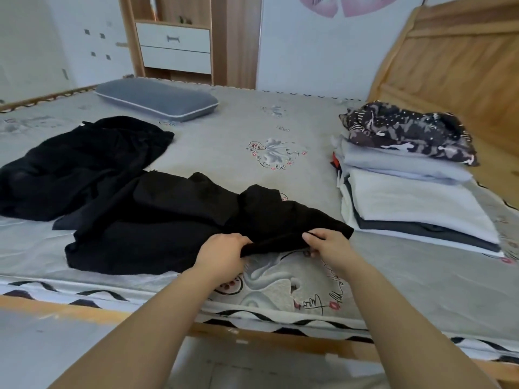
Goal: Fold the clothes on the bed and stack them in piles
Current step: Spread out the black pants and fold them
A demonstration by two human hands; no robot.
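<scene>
The left hand gripped the near edge of a black garment, its fingers curled over a bunched fold of the cloth. The right hand pinched the same edge a little further along, thumb on top and fingers tucked beneath, so that a short band of dark fabric ran taut between the two hands. Both hands sat close to the near side of the bed, over its printed grey cover.

From the hands the garment spread away and to the left, rumpled and only partly laid flat, with one flap turned back over its middle. Beyond it, further left and touching or overlapping its far corner, lay a second black garment in a loose heap.

To the right of the hands, well apart from the black cloth, stood a pile of folded clothes in white, pale grey and dark grey layers, topped by a patterned dark garment that was folded less neatly. The pile rested near the wooden headboard.

A grey pillow lay at the far side of the bed, and a cabinet with white drawers stood behind it.
</scene>
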